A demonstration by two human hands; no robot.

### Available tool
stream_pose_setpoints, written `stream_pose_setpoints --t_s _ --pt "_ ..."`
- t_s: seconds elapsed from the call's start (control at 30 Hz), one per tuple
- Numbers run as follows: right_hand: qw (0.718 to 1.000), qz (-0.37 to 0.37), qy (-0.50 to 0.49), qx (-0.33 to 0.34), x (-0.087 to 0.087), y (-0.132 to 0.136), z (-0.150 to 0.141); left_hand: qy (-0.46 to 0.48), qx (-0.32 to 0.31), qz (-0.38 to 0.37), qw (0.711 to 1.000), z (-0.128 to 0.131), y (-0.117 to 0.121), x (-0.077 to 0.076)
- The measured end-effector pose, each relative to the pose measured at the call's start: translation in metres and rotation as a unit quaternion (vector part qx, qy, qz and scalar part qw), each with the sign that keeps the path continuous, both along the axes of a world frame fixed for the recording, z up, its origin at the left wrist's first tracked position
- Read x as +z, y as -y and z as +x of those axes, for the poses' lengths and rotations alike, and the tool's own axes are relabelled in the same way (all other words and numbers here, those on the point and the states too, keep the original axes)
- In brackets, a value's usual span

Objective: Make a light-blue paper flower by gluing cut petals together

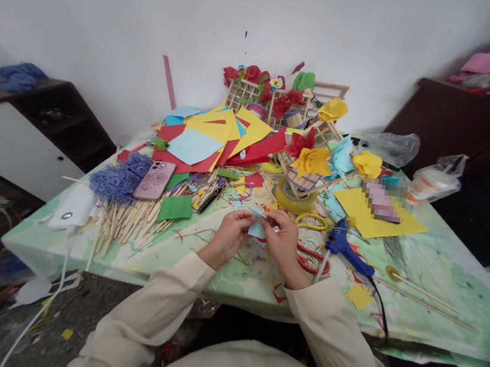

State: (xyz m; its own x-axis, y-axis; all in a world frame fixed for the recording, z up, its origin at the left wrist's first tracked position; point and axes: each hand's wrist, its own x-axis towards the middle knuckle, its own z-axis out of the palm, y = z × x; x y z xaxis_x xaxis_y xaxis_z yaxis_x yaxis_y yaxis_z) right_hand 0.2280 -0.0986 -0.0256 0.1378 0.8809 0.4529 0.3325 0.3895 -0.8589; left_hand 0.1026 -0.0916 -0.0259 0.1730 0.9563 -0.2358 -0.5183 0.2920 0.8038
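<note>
A small piece of light blue paper (258,227) is pinched between both hands above the table's front part. My left hand (233,233) is closed on its left edge, thumb and fingertips together. On the right side my right hand (282,236) grips the same paper, the fingers curled. Just past the right hand lie yellow-handled scissors (312,221) and a red-handled pair (314,259), partly hidden by that hand. A blue glue gun (347,249) rests farther right, its black cord hanging over the table edge.
Bamboo sticks (122,224), blue yarn (120,178) and a pink phone (154,180) lie left. Coloured paper sheets (196,146) are piled behind. Paper flowers (313,162) stand by a tape roll (294,199). A plastic-wrapped cup (427,186) is at right; paper scraps litter the patterned tablecloth (223,277).
</note>
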Motion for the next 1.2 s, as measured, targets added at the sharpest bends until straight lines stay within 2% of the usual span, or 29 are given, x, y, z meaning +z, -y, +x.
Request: stream_pose_setpoints --t_s 0.2,0.4,0.6,0.77,0.97,1.2 --pt "0.992 -0.045 -0.109 0.055 -0.0064 -0.0027 0.0037 -0.01 -0.005 0.002 1.0 -0.0007 -0.0004 0.0007" --pt "0.988 -0.043 -0.126 0.083 -0.0044 -0.003 0.0039 0.004 0.005 -0.013 1.0 -0.0026 -0.0013 0.0022" --pt "0.956 -0.113 -0.242 0.119 -0.0061 -0.0039 0.0019 0.005 -0.009 -0.005 1.0 -0.004 -0.001 0.0056" --pt "0.965 -0.088 -0.218 0.114 -0.007 -0.0047 0.0022 0.021 -0.026 0.013 0.999 -0.0055 0.0005 0.009" --pt "0.981 -0.059 -0.157 0.095 -0.0083 -0.0032 0.0021 -0.057 0.009 0.045 0.997 -0.0035 0.003 0.006" --pt "0.974 -0.112 -0.189 0.061 -0.0056 0.0012 0.0027 -0.096 0.023 0.074 0.992 -0.0036 0.0024 0.0043"
